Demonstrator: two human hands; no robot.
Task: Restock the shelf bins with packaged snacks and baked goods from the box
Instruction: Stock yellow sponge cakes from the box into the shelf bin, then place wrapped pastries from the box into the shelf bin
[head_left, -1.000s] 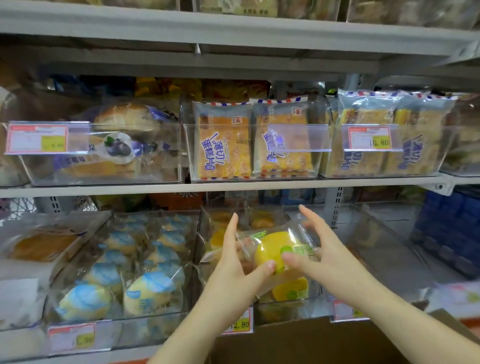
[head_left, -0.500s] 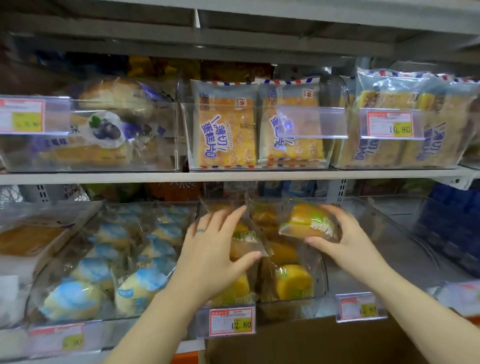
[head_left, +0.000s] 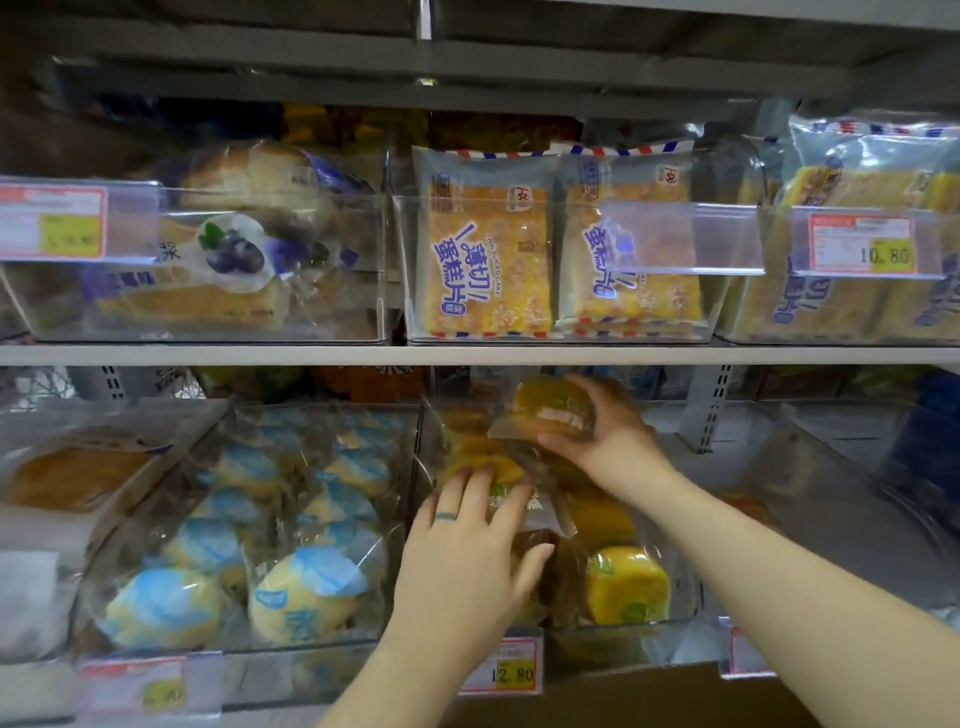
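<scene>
My right hand (head_left: 610, 436) grips a wrapped yellow cake (head_left: 553, 408) by its far end, held up at the back of the clear middle bin (head_left: 691, 597) on the lower shelf. Several more yellow cakes lie in that bin, one at the front right (head_left: 626, 584). My left hand (head_left: 475, 551) reaches into the same bin with fingers spread, and rests on the packets (head_left: 506, 499) in the middle; a ring shows on one finger. The brown cardboard box (head_left: 649, 699) is at the bottom edge, below the bin.
Left of it stands a bin of blue-and-white wrapped buns (head_left: 306, 592). The bin on the right (head_left: 831, 519) looks nearly bare. On the upper shelf stand bins of sliced cake packs (head_left: 488, 260) and blueberry bread (head_left: 228, 260). Price tags (head_left: 511, 670) hang on the bin fronts.
My right hand carried the yellow cake up and back, deeper into the middle bin. My left hand let go of it and moved down onto the packets in the bin.
</scene>
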